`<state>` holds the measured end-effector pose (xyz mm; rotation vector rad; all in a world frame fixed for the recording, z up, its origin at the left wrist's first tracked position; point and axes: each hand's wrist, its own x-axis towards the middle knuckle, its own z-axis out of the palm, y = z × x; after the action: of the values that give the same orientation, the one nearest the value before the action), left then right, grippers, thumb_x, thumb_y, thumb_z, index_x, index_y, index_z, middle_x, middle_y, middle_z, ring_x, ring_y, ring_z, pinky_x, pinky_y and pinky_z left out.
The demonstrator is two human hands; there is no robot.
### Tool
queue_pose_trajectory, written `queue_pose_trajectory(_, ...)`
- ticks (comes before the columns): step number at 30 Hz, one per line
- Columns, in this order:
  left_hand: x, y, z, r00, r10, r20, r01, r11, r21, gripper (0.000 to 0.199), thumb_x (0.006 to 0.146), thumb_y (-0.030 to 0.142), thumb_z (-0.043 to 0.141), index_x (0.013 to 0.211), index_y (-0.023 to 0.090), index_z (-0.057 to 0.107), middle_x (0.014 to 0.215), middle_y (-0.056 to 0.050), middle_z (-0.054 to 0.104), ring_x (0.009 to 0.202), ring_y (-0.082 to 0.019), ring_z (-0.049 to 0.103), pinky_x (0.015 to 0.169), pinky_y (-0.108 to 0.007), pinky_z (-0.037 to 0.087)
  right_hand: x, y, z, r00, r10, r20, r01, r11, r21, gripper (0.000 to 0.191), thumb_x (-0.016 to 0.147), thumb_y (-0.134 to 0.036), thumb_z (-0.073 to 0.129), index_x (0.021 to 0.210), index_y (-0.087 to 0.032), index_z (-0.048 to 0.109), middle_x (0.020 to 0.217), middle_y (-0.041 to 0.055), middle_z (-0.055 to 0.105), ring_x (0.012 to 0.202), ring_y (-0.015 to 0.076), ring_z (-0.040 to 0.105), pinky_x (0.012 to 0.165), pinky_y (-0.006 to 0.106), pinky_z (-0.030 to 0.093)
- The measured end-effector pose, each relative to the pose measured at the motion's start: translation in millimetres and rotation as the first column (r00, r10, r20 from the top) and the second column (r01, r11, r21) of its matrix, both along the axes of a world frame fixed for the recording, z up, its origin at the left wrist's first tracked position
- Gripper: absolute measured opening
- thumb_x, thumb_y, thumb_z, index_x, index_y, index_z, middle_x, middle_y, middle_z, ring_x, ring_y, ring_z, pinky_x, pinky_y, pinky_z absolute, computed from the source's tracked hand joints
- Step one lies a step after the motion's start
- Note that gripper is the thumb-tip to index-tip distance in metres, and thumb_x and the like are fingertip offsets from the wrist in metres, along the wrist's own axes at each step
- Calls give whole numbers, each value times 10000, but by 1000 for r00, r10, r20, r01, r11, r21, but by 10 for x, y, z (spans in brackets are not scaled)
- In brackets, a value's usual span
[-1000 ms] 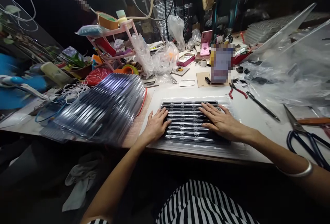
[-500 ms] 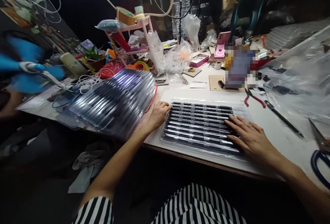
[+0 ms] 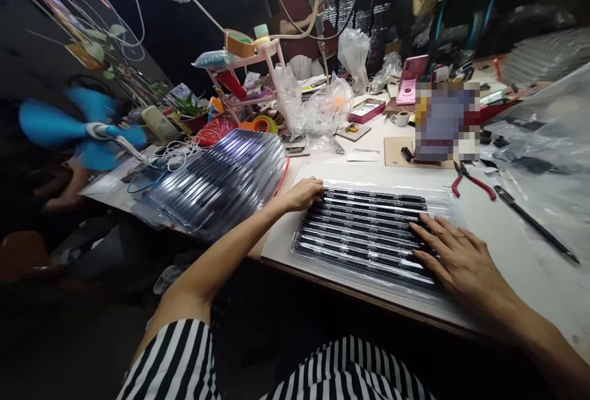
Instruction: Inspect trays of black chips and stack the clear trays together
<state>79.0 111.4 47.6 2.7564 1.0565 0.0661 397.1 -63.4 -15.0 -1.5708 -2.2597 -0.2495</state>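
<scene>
A clear plastic tray point(image 3: 295, 245) lies on the white tabletop before me, with several long, thin black sticks point(image 3: 369, 223) side by side in its grooves. At its far left corner is my left hand point(image 3: 306, 194). Those fingers are curled together at the ends of the sticks, and what they pinch, if anything, is hidden. My right hand point(image 3: 461, 258) rests over the right ends of the sticks, palm down with fingers spread, and covers part of the tray's right side.
Left lies a stack of clear ribbed trays point(image 3: 221, 182); behind it turns a blue fan point(image 3: 96, 131). Red-handled pliers point(image 3: 474, 182), a black pen point(image 3: 537, 225) and plastic bags point(image 3: 548, 160) lie right. A pink rack point(image 3: 244, 61) stands behind. A person point(image 3: 295, 13) is in the background.
The view has swung a little left, so most things sit farther right. My left hand has shifted slightly along the tray's far left corner. My right hand stays on the sticks.
</scene>
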Motion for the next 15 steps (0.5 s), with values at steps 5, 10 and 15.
queue_pose_trajectory(5, -65, -468, -118, 956, 220, 196, -238, 969, 70, 248, 880, 164, 414, 980, 189, 640, 1019, -82, 565, 1000, -218, 494, 912, -403, 408, 48, -21, -13, 1000, -5, -24, 5, 1000, -28, 505, 923, -454, 266, 1319, -211, 464, 1424, 100, 414, 1320, 267, 336, 1012, 480, 300)
queue_pose_trajectory(10, -298, -832, -285, 830, 395, 394, -410, 911, -51, 379, 903, 227, 423, 1277, 206, 477, 1060, -71, 551, 988, -175, 545, 899, -355, 446, 231, -88, 14, 929, -327, -176, 306, 942, -135, 679, 889, -542, 202, 1306, -71, 458, 1379, 221, 430, 1273, 337, 390, 1011, 542, 301)
queue_pose_trajectory(15, -377, -928, -371, 780, 421, 463, -394, 905, -160, 363, 912, 244, 409, 1257, 218, 521, 1073, -65, 573, 1036, -172, 525, 950, -348, 413, 162, -110, 144, 735, -555, -390, 392, 816, -425, 777, 797, -566, 324, 1276, 26, 482, 1345, 228, 467, 1269, 335, 389, 1072, 458, 287)
